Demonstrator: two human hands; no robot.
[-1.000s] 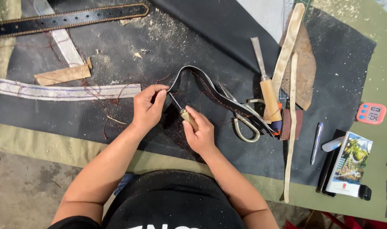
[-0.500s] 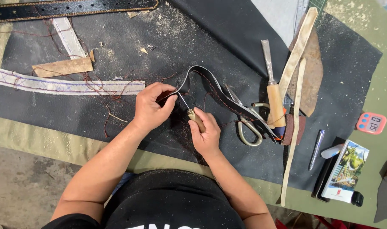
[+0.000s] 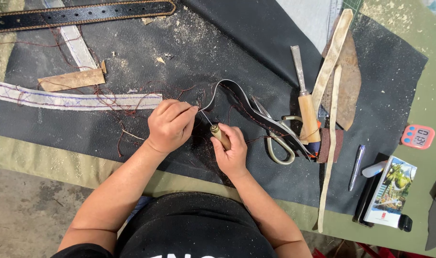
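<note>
A black leather strap (image 3: 246, 102) with reddish stitching curves across the dark work mat (image 3: 132, 48). My left hand (image 3: 170, 125) pinches the near end of that strap between thumb and fingers. My right hand (image 3: 232, 150) grips a wooden-handled awl (image 3: 217, 131), its thin metal tip pointing up-left toward the pinched strap end. Loose red-brown thread (image 3: 127, 102) trails from the strap across the mat to the left.
Scissors (image 3: 275, 138) and a wooden-handled chisel (image 3: 304, 107) lie just right of the strap. Pale leather strips (image 3: 330, 71) lie beyond them. A black belt (image 3: 79, 14) runs along the top, a white stitched strip (image 3: 74, 101) on the left. Pen (image 3: 357, 167), pink timer (image 3: 417, 136), small box (image 3: 390, 191) at right.
Both hands stay on the strap end and awl. The view has shifted slightly; the awl tip sits closer to my left fingertips than before.
</note>
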